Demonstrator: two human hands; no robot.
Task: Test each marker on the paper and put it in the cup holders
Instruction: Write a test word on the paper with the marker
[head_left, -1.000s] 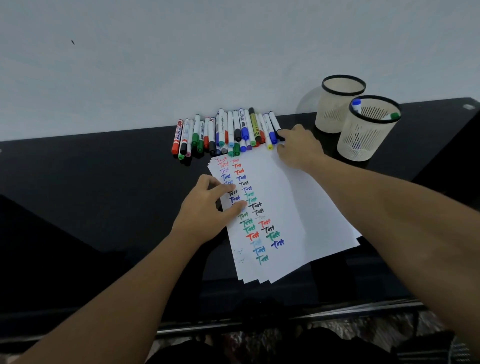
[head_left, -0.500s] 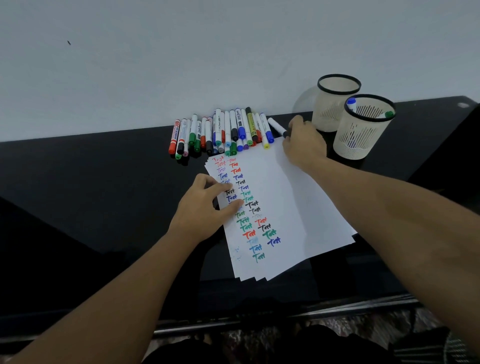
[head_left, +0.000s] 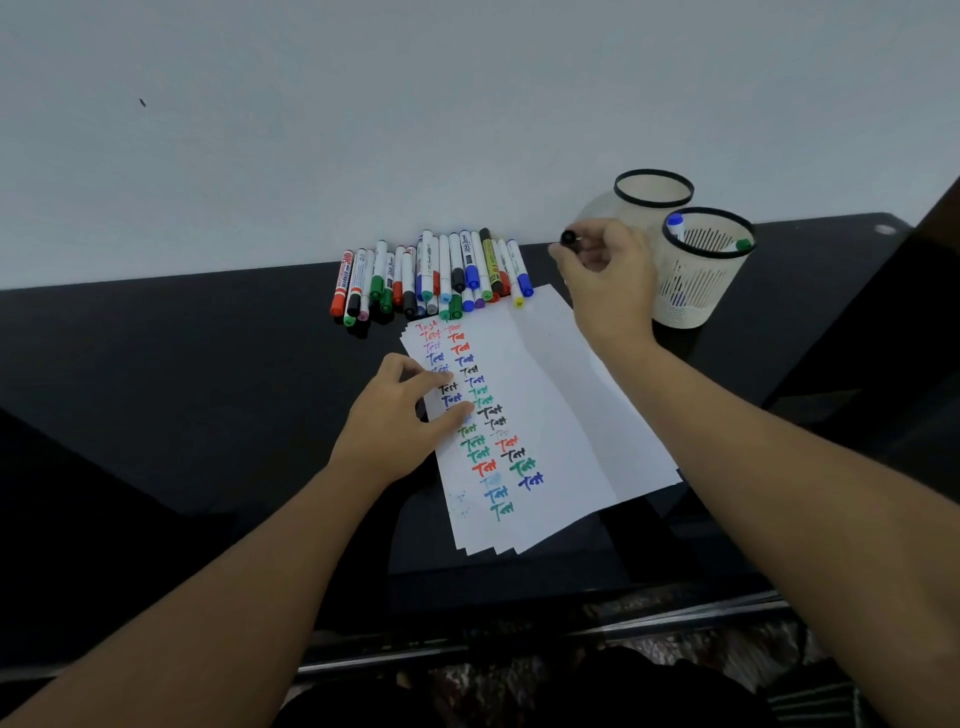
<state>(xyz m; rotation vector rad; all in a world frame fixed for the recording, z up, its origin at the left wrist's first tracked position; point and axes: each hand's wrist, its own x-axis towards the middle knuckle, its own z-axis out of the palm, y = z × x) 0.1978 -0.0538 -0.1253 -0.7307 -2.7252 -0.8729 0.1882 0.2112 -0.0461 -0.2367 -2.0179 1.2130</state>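
My right hand (head_left: 605, 280) holds a black-capped marker (head_left: 569, 237) lifted off the table, its cap end pointing at the camera, just left of the cup holders. My left hand (head_left: 402, 421) rests on the left edge of a fanned stack of white paper (head_left: 550, 395) covered with coloured "Test" marks. A row of several markers (head_left: 436, 275) lies along the wall above the paper. The near mesh cup holder (head_left: 696, 291) contains a blue-capped and a green-capped marker. Behind it stands the far cup holder (head_left: 653, 195).
The black table (head_left: 182, 374) runs against a white wall (head_left: 363, 114). Its front metal edge lies near my body. A dark raised surface sits at the far right, beside the cup holders.
My right hand picked the black-capped marker from the right end of the row and lifted it up and to the right. My left hand stayed on the paper.
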